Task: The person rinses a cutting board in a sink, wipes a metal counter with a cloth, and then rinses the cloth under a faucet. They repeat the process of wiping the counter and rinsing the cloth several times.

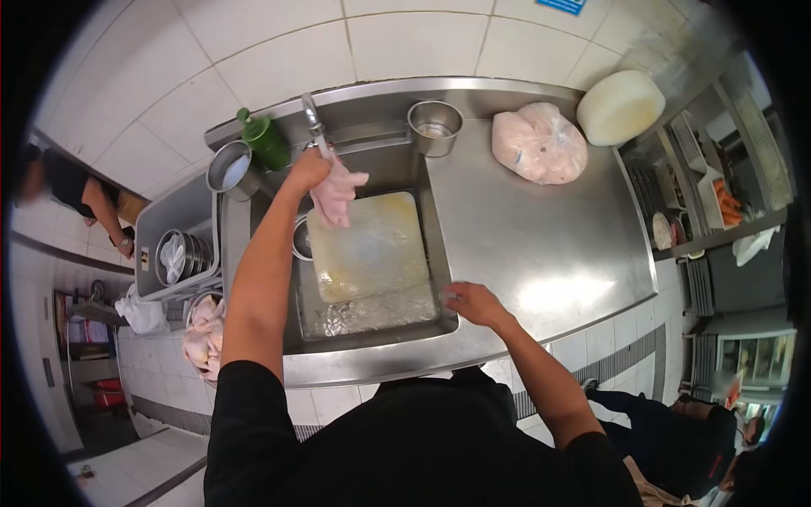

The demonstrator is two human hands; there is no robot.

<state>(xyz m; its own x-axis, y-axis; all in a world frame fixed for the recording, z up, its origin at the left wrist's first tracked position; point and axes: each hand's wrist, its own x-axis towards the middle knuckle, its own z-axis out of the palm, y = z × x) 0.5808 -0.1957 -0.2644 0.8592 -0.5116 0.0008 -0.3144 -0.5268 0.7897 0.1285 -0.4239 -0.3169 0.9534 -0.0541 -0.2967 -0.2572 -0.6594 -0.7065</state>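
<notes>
Under the running faucet [312,114], my left hand [311,167] is closed around a limp pink cloth [336,194]. The cloth hangs over the sink, its lower end overlapping a yellow-stained white cutting board [372,245]. That board lies in the steel sink [432,228], with wet, shiny water along its near side. A round metal rim [300,238] peeks out at the board's left. My right hand [475,302] is above the sink's near right edge, fingers apart and loosely bent, holding nothing.
On the steel counter [532,228] are a metal pot [435,127], a bag of pale pink raw meat [541,145] and a thick white block [621,107]. Left of the sink stand a green bottle [265,142], a metal container [232,171], a grey tub [177,215] and raw chickens [204,329].
</notes>
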